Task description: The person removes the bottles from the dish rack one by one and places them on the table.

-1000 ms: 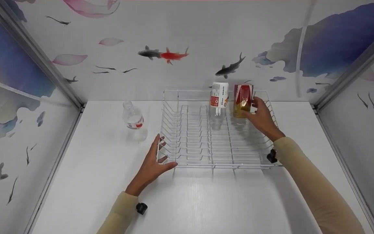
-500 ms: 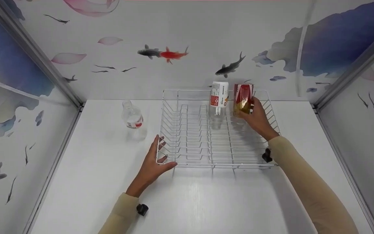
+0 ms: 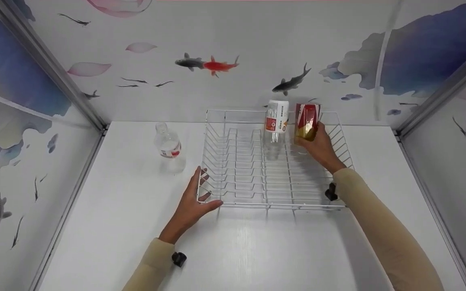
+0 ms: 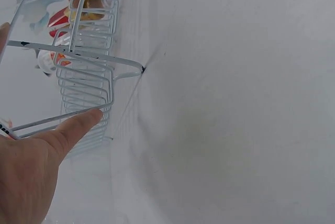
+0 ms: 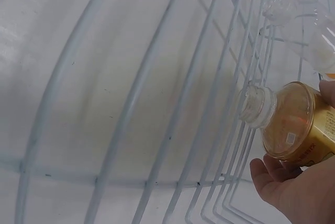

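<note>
My right hand (image 3: 320, 147) holds a plastic bottle (image 3: 308, 117) with a red and gold label, at the back right of a white wire dish rack (image 3: 241, 206). The bottle is upside down; in the right wrist view its clear neck (image 5: 259, 107) points at the rack's wires. Beside it, a clear bottle (image 3: 277, 117) with a white and red label also stands neck down in the rack. My left hand (image 3: 190, 206) rests at the rack's front left corner, fingers spread along the side wall. Its thumb (image 4: 78, 129) lies straight along the front wires.
A third clear bottle (image 3: 169, 147) with a red and white label stands upright on the white table (image 3: 136, 202), left of the rack. Behind the table rises a wall (image 3: 241, 32) painted with fish and petals. Side panels with metal frames (image 3: 443, 81) border the work area.
The right hand and forearm have shifted slightly left, the fingers settling closer around the red and gold bottle. The bottle stays at the same spot in the rack; the left hand keeps its place.
</note>
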Demonstrator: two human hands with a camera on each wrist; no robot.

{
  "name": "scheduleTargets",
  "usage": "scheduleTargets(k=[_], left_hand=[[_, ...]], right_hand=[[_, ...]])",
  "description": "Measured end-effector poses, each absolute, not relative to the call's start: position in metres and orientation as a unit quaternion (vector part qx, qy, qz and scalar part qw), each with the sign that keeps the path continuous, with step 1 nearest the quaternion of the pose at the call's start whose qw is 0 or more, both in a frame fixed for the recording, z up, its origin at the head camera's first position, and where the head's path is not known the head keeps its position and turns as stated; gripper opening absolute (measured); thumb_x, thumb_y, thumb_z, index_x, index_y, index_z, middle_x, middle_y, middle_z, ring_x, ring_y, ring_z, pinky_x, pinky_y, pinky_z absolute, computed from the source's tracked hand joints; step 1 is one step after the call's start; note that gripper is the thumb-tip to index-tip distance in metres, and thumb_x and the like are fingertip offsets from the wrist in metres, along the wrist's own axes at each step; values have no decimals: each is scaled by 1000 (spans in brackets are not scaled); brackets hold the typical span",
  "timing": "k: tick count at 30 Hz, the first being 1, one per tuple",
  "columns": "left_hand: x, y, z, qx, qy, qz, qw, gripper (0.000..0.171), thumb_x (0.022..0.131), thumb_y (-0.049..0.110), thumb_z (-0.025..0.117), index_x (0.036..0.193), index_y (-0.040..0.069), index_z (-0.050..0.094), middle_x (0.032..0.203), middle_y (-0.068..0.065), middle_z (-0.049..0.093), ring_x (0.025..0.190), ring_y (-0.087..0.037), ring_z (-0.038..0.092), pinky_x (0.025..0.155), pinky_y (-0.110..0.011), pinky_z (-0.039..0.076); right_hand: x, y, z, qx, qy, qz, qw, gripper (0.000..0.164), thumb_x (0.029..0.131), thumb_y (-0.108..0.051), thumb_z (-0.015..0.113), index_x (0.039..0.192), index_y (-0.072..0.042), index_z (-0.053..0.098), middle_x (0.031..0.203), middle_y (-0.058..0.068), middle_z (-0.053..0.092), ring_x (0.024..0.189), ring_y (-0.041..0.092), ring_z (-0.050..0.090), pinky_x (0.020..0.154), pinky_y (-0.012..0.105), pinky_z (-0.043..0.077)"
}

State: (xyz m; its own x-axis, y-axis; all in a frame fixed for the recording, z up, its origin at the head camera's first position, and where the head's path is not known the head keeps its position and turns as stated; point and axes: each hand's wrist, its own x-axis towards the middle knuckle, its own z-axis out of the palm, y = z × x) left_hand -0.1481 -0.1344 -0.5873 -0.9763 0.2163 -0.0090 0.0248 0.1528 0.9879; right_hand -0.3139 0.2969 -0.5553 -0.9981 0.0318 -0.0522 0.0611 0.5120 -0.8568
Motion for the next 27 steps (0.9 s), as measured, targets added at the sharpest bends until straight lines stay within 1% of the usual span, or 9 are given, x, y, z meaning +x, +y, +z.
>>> scheduleTargets(k=[5, 8, 12, 14, 17, 20, 22, 27], left_hand=[[-147, -133, -588, 86, 750, 651, 78, 134, 85, 27, 99, 178, 14, 4, 180, -12, 22, 163, -39, 32, 119, -47, 50], [-147, -133, -588, 89, 749, 652, 78, 132, 86, 23, 98, 179, 15, 3, 180, -13, 21, 163, -40, 32, 118, -46, 51], [-146, -134, -587, 86, 752, 649, 76, 131, 86, 17, 97, 179, 15, 4, 180, -12, 23, 164, -37, 32, 118, -43, 51], [-146, -135, -587, 86, 754, 647, 75, 131, 86, 19, 98, 179, 14, 5, 180, -12, 23, 164, -36, 32, 118, -44, 50], [-146, -135, -586, 84, 756, 645, 76, 133, 85, 26, 99, 178, 13, 5, 180, -14, 23, 164, -37, 32, 119, -45, 50], [-147, -136, -586, 84, 755, 645, 80, 134, 85, 30, 99, 179, 14, 4, 180, -16, 23, 164, -37, 31, 119, -45, 49], [-147, -135, -586, 84, 755, 646, 82, 133, 86, 27, 99, 179, 15, 4, 180, -18, 23, 164, -37, 31, 119, -47, 49], [-147, -135, -587, 76, 758, 642, 82, 131, 86, 23, 98, 179, 16, 5, 180, -13, 24, 164, -37, 32, 119, -48, 49]], right_hand=[[-311, 300, -550, 44, 869, -493, 17, 107, 99, -24, 81, 173, 0, 8, 174, 27, 31, 158, 43, 38, 131, 57, 34], [-310, 301, -544, 48, 869, -492, 12, 105, 98, -24, 81, 172, 0, 10, 173, 27, 33, 155, 44, 40, 130, 58, 36], [-305, 301, -534, 46, 870, -490, 14, 105, 98, -27, 83, 172, -2, 13, 174, 25, 32, 157, 44, 39, 130, 60, 35], [-303, 301, -528, 42, 871, -489, 12, 103, 98, -26, 83, 172, -3, 15, 174, 24, 33, 157, 44, 39, 130, 61, 35], [-299, 302, -519, 33, 871, -491, 7, 101, 99, -26, 84, 171, -3, 17, 174, 24, 33, 157, 44, 39, 130, 61, 34], [-294, 303, -510, 28, 870, -493, 1, 100, 98, -25, 85, 170, -4, 19, 174, 23, 34, 157, 45, 40, 129, 62, 34], [-291, 303, -504, 22, 868, -496, -2, 99, 98, -24, 85, 169, -4, 20, 173, 23, 35, 157, 45, 39, 129, 62, 34], [-282, 303, -490, 1, 860, -511, -5, 94, 98, -22, 86, 167, -3, 25, 171, 21, 38, 156, 43, 41, 129, 60, 36]])
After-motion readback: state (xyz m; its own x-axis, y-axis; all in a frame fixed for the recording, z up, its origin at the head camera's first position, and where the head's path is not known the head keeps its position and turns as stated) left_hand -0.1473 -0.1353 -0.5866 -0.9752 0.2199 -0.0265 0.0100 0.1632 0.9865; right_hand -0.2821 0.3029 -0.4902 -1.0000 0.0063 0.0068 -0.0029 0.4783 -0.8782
